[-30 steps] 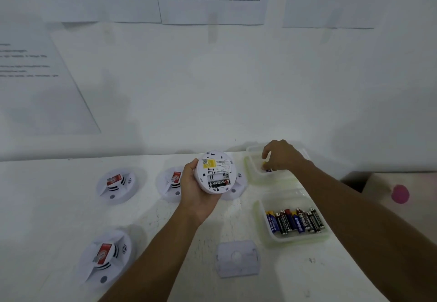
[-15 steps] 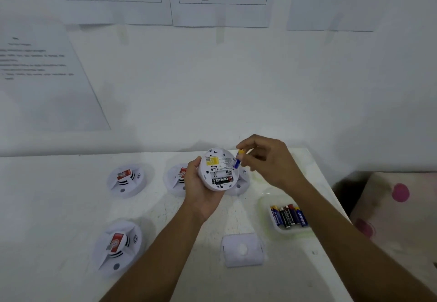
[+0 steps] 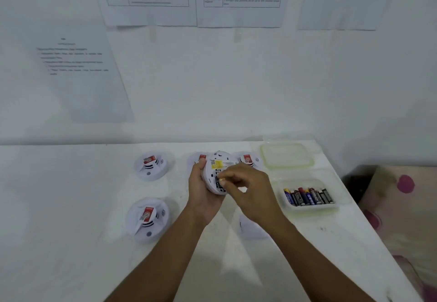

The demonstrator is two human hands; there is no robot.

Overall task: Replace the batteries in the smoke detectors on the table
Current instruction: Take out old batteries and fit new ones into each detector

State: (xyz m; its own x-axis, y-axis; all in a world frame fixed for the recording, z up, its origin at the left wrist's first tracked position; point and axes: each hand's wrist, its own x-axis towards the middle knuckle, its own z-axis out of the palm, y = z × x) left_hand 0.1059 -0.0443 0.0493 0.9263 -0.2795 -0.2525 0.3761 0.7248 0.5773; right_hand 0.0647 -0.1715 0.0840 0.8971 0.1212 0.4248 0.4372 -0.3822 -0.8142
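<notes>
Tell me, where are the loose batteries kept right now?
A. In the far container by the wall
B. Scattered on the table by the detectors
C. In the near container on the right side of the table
C: the batteries lie side by side in the near container, while the far container looks empty.

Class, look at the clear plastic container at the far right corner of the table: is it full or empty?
Empty, as far as shows. The far container shows only its clear floor and rim, while the nearer container holds a row of batteries.
</notes>
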